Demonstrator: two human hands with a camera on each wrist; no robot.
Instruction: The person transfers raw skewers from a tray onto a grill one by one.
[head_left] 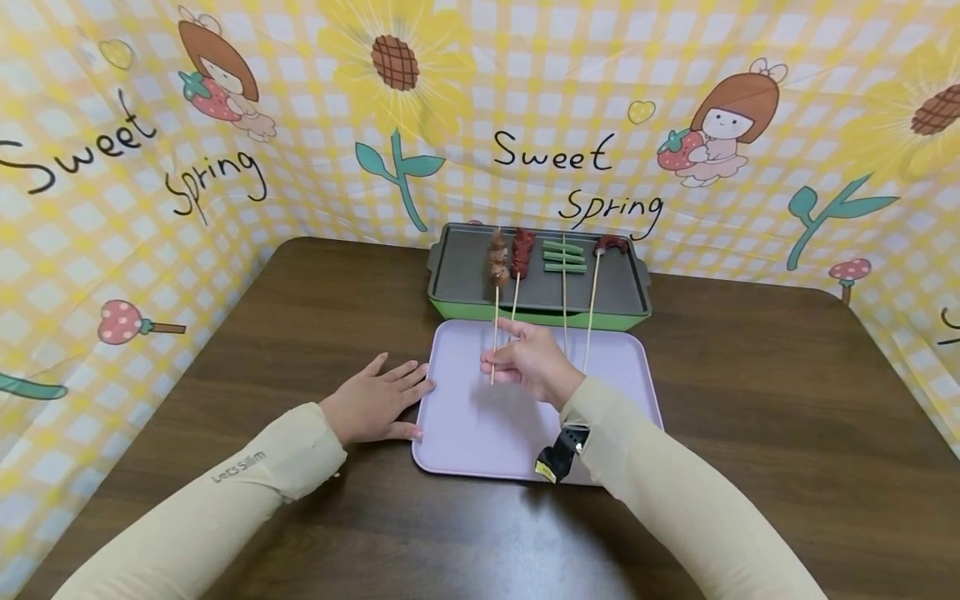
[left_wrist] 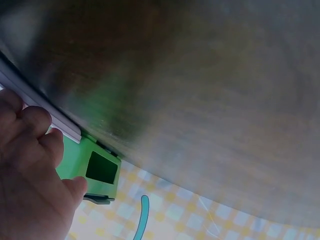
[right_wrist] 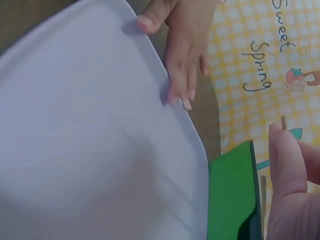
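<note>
My right hand [head_left: 534,360] pinches the wooden stick of the leftmost skewer, a brown meat skewer [head_left: 498,260], whose meat end is over the dark plate of a green-sided grill [head_left: 459,260]. Close beside it lies a red meat skewer [head_left: 522,250]. Further right on the plate are a green vegetable skewer [head_left: 564,257] and a skewer with a curled dark red piece [head_left: 611,243]. With fingers spread, my left hand [head_left: 372,406] rests at the left edge of a pale purple tray [head_left: 457,437], its fingertips touching the rim in the right wrist view.
The tray lies in front of the grill on a dark wooden table [head_left: 300,308]. Sticks of the skewers reach over the tray's far edge. A yellow checked cloth [head_left: 465,108] with printed figures hangs behind and at the sides. A black strap [head_left: 573,442] circles my right wrist.
</note>
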